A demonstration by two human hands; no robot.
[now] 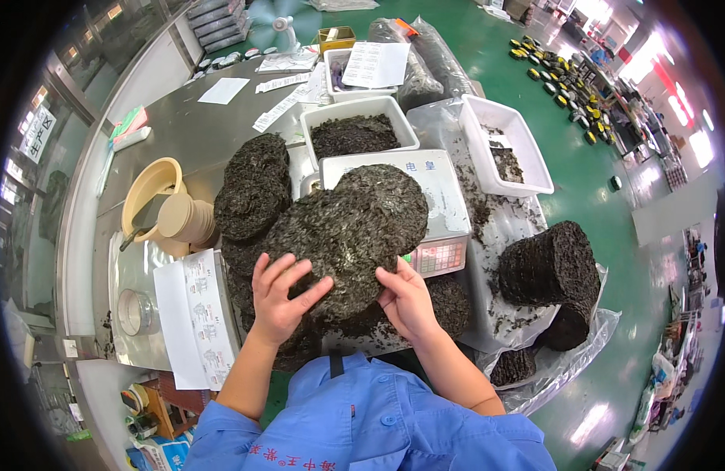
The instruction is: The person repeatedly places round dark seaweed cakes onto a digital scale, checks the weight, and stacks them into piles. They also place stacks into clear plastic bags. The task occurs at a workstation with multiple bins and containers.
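A dark round cake of dried seaweed (331,247) is tilted up in front of me, its near edge between my hands. My left hand (280,302) has its fingers spread, with the thumb against the cake's left side. My right hand (409,302) grips the right edge, its thumb on the near face. Behind it, another seaweed cake (390,204) lies on the white weighing scale (449,200). Stacked seaweed cakes (256,184) rise to the left, and more lie under my hands, partly hidden.
White tubs of loose seaweed (413,129) (541,177) stand at the back and right. At the right, a tall seaweed stack (562,263) lies beside clear plastic (590,345). At the left are a cream basin (131,204), beige discs (186,218) and a printed sheet (178,330).
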